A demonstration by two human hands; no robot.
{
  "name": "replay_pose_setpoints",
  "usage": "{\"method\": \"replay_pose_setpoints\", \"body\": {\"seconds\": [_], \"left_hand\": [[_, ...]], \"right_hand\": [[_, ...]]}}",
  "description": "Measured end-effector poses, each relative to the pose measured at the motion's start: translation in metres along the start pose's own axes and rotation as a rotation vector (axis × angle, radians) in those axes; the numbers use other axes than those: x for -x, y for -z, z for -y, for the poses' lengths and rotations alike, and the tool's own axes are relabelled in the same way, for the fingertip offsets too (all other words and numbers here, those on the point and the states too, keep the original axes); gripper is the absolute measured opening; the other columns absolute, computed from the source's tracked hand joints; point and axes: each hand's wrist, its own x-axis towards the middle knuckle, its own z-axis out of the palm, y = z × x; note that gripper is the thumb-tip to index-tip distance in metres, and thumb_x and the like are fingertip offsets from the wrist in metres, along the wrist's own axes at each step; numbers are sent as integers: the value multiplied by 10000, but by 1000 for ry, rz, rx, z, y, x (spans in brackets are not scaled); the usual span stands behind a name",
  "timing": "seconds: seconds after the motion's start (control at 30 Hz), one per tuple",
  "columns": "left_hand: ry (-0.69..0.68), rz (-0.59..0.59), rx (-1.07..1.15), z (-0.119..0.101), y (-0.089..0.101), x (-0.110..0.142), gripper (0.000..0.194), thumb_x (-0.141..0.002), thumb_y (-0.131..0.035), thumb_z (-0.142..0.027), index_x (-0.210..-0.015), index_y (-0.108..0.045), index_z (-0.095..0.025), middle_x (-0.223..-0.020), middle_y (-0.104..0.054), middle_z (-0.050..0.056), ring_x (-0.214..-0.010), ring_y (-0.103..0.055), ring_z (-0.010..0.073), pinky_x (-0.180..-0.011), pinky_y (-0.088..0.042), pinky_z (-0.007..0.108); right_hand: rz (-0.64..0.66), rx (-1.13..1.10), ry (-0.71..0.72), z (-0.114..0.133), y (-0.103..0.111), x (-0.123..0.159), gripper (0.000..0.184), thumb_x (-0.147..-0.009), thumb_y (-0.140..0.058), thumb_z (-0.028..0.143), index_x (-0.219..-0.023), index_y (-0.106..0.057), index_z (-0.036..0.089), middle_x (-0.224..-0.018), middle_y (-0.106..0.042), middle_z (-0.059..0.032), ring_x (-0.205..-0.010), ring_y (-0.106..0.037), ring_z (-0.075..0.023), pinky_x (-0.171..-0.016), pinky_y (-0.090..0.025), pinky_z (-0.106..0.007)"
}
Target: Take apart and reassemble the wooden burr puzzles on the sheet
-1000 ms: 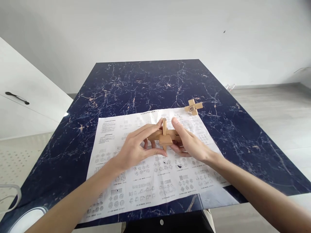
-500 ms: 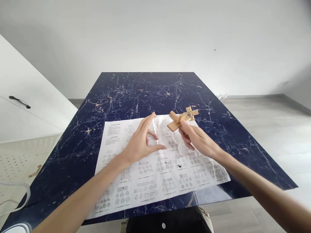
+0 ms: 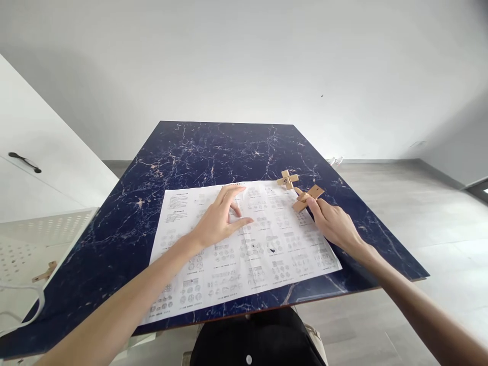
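Note:
My right hand [image 3: 335,221] is closed on wooden puzzle pieces [image 3: 305,199], light brown, at the right edge of a printed sheet. The thumb lies on top, and the other fingers are partly hidden. Just beyond them, at the sheet's far right corner, sits a cross-shaped wooden puzzle [image 3: 287,180] with a dark letter on it. My left hand [image 3: 217,218] is over the middle of the white instruction sheet [image 3: 229,279], empty, thumb and fingers apart. Rows of small diagrams and text cover the sheet.
The dark blue marbled table [image 3: 213,147] stands before a pale wall. On the left are a white cabinet with a black handle [image 3: 25,162] and a perforated white surface bearing another wooden piece [image 3: 44,272]. A white cable [image 3: 36,307] curves at the lower left.
My right hand has moved right and lower with the wooden pieces, which now appear apart from the cross-shaped puzzle. My left hand stays open, nearly in place. The view has shifted slightly.

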Motion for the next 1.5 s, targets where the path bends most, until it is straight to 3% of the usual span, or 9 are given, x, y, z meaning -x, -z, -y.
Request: {"method": "replay_pose_setpoints", "body": {"seconds": [0.2,0.33,0.5,0.57,0.67,0.83,0.97,1.17,1.5], "left_hand": [[-34,-12,-124,-2,6,1,553,-1071,-575,-565,-1530,-458,-280,-1619,-440,136,-918,-738,165,-638,-646,289],[-45,45,-326,-4,15,-1,468,-1103,-478,-560,-1439,-560,-244,-1586,-505,124,-900,-748,184,-665,-630,334],[44,81,-445,-12,33,11,443,-1101,-469,-523,-1403,-623,-239,-1535,-580,102,-1182,-715,299,-992,-611,487],[89,75,-481,-15,40,28,482,-1087,-487,-553,-1419,-630,-234,-1517,-603,108,-1381,-605,357,-1160,-515,557],[205,25,-530,-14,49,65,561,-1066,-502,-609,-1493,-585,-255,-1571,-574,111,-1493,-503,387,-1236,-439,597],[389,-129,-609,-4,49,133,711,-1043,-470,-685,-1614,-440,-262,-1720,-432,125,-1621,-331,434,-1286,-343,664],[456,-204,-587,-7,40,162,738,-1044,-465,-685,-1642,-384,-262,-1756,-384,127,-1639,-309,433,-1279,-375,645],[489,-272,-563,-26,31,167,730,-1045,-454,-683,-1596,-437,-205,-1734,-419,154,-1602,-397,399,-1292,-382,595],[529,-309,-524,-30,30,170,692,-1035,-502,-690,-1583,-465,-269,-1733,-433,106,-1586,-429,388,-1284,-398,576]], "right_hand": [[-54,61,-26,-4,12,35,513,-1129,-298,581,-903,-600,233,-775,-747,-114,-728,-726,-315,-617,-280,-317],[-146,-172,99,-4,6,71,485,-1114,-334,604,-837,-537,261,-655,-652,-28,-587,-621,-234,-587,-313,-291],[-93,-429,261,2,-18,89,484,-1086,-447,635,-792,-523,258,-579,-522,41,-509,-476,-164,-568,-351,-279],[-75,-452,277,2,-23,90,460,-1084,-467,611,-804,-537,253,-589,-517,46,-515,-468,-157,-570,-352,-276],[-51,-466,293,-1,-27,90,437,-1082,-486,585,-815,-559,247,-594,-507,50,-524,-463,-152,-574,-348,-271],[-47,-514,276,-5,-26,93,467,-1081,-489,609,-806,-571,240,-605,-492,45,-539,-437,-148,-557,-327,-269],[-30,-580,245,-6,-26,94,477,-1072,-504,631,-829,-602,233,-630,-494,39,-570,-426,-151,-562,-328,-269],[-30,-667,221,-10,-27,96,490,-1060,-523,645,-821,-606,224,-634,-456,42,-589,-397,-152,-553,-297,-274],[-36,-754,167,-12,-27,99,502,-1054,-539,664,-810,-589,228,-649,-479,33,-584,-417,-153,-542,-320,-271]]}}
